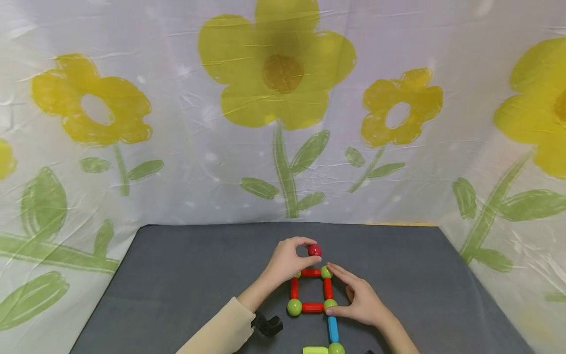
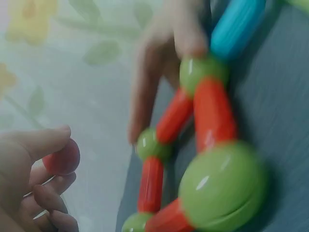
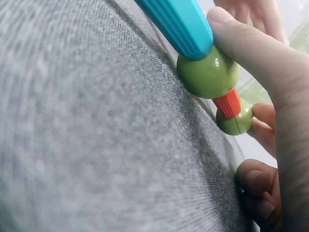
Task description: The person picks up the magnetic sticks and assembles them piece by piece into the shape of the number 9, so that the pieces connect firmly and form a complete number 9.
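Between thumb and index finger, my left hand (image 1: 285, 259) pinches a red ball (image 1: 315, 250) beyond the far side of a square. Red rods (image 1: 312, 308) form the square's sides, with green balls at its corners. My right hand (image 1: 363, 301) spans the square's right side, its thumb at the near-right green ball (image 1: 330, 305) and its fingertips at the far-right green ball (image 1: 326, 272). The far-left green ball is partly hidden behind my left hand. In the left wrist view, the red ball (image 2: 63, 158) appears apart from the square.
From the near-right corner, a blue rod (image 1: 333, 329) runs toward me to another green ball (image 1: 336, 349), where a lime-green rod (image 1: 315, 350) lies. A dark grey cloth (image 1: 199, 275) covers the table. A flower-printed sheet (image 1: 185, 147) hangs behind.
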### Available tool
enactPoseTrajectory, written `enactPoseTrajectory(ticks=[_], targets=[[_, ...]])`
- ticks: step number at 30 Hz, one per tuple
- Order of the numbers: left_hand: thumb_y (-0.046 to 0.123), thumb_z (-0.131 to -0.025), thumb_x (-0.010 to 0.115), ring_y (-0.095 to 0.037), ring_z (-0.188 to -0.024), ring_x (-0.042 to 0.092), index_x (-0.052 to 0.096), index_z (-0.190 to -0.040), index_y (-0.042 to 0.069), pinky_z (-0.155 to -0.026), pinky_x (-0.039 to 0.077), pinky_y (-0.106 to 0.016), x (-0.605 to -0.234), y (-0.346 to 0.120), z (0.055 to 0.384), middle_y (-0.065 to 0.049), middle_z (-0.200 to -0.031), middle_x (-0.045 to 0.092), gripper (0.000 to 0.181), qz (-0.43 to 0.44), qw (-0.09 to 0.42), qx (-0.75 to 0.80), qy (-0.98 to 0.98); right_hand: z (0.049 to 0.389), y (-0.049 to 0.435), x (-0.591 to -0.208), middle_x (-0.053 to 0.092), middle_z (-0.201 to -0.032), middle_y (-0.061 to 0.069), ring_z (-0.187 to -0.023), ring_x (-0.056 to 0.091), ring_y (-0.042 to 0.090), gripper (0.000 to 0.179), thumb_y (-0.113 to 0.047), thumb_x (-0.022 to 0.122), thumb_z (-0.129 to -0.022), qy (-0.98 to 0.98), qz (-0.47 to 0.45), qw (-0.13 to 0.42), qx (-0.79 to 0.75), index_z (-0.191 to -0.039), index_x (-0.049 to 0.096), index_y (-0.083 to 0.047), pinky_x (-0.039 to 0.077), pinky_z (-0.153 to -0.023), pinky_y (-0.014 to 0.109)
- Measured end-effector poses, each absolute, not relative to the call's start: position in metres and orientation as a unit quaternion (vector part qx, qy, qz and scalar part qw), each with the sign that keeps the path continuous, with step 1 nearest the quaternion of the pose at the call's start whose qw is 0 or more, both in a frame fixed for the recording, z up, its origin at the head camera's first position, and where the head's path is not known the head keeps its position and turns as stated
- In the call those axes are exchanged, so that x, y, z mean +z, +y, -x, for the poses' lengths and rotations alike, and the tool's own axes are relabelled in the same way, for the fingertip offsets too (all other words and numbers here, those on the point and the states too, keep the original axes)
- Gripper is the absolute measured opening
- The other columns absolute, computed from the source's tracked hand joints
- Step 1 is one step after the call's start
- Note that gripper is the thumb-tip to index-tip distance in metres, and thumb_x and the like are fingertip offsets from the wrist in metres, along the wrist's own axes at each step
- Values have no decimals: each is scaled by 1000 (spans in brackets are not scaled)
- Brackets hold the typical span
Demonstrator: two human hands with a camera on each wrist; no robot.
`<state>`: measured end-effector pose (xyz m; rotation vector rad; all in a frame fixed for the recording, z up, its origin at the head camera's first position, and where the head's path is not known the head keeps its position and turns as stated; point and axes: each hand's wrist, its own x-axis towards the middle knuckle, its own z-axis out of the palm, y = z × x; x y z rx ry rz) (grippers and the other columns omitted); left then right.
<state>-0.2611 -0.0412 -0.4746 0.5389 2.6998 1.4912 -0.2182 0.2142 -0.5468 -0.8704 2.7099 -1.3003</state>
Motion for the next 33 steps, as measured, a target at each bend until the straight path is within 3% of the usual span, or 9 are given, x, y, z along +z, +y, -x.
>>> enactPoseTrajectory(ticks=[4,6,10,16,21,29,33], targets=[[33,-92,86,-16,-42,43,78,-126,18,-44,40,-27,-472,-50,230,-1,-115,75,39,-174,34,511,841,218,214,-546,51,-162,10,-46,26,-3,99,-46,94,-81,866,276,6,-416,-161,48,-11,33,-47,21],[32,-91,87,-9,-42,39,78,-126,17,-44,37,-23,-474,-54,216,0,-111,74,39,-172,46,520,835,218,214,-546,50,-162,11,-47,26,-3,98,-46,94,-81,866,276,6,-417,-161,49,-11,33,-48,21],[30,-90,88,-6,-43,36,78,-126,12,-43,33,-21,-483,-61,192,-3,-94,70,41,-160,61,528,832,218,215,-545,50,-162,11,-47,27,-3,97,-45,94,-81,866,277,5,-417,-161,49,-12,34,-48,21],[29,-88,89,-6,-45,38,79,-123,13,-43,34,-20,-494,-76,164,6,-106,71,40,-136,83,536,829,218,213,-545,51,-162,11,-48,27,-3,99,-48,94,-80,870,274,4,-410,-160,49,-12,34,-47,21],[30,-88,89,-7,-48,40,79,-122,20,-46,35,-20,-504,-90,144,8,-105,70,37,-114,127,543,822,217,213,-544,50,-162,11,-48,27,-2,99,-47,94,-80,870,271,11,-412,-161,48,-12,33,-47,22],[25,-89,88,-10,-49,42,79,-120,17,-48,36,-20,-522,-97,129,5,-102,68,33,-101,187,568,795,217,214,-545,50,-162,12,-48,28,-2,97,-45,93,-81,870,274,1,-409,-161,48,-11,34,-47,22],[24,-89,87,-9,-52,44,80,-117,17,-50,36,-19,-530,-99,124,7,-96,67,30,-102,191,572,791,215,212,-546,50,-162,13,-48,28,-2,97,-44,93,-81,866,277,1,-416,-161,48,-10,34,-47,22]])
